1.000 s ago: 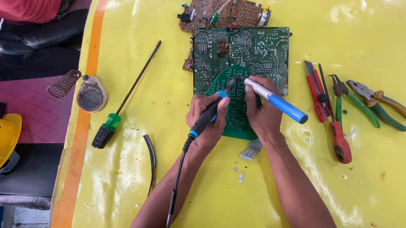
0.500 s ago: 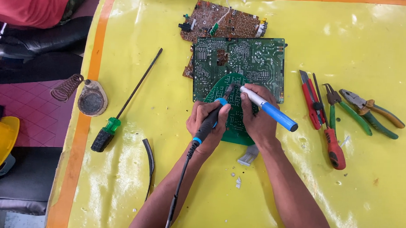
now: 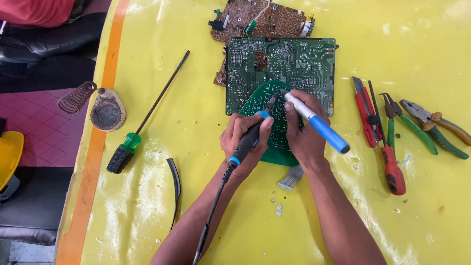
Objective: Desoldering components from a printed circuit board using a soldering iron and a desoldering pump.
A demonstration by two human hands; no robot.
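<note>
My left hand [image 3: 242,139] grips a black and blue soldering iron [image 3: 251,136], its tip touching a small rounded green circuit board [image 3: 272,105]. My right hand [image 3: 304,133] holds a blue and white desoldering pump [image 3: 316,123], its white nozzle set on the same board right beside the iron's tip. This small board lies partly over a larger rectangular green circuit board [image 3: 281,65]. Behind that lies a brown circuit board [image 3: 261,19]. The iron's cord [image 3: 209,221] runs down along my left forearm.
On the yellow table cover [image 3: 422,225], right of my hands, lie a red utility knife [image 3: 364,111], a red-handled screwdriver [image 3: 389,160] and two green-handled pliers [image 3: 429,127]. At left lie a long green-handled screwdriver [image 3: 140,128], a soldering stand with coil [image 3: 96,108] and a black strip [image 3: 175,180]. A person sits at top left.
The view has shifted slightly, so the boards and tools sit a little lower in frame. Both hands keep iron and pump on the small board with little movement.
</note>
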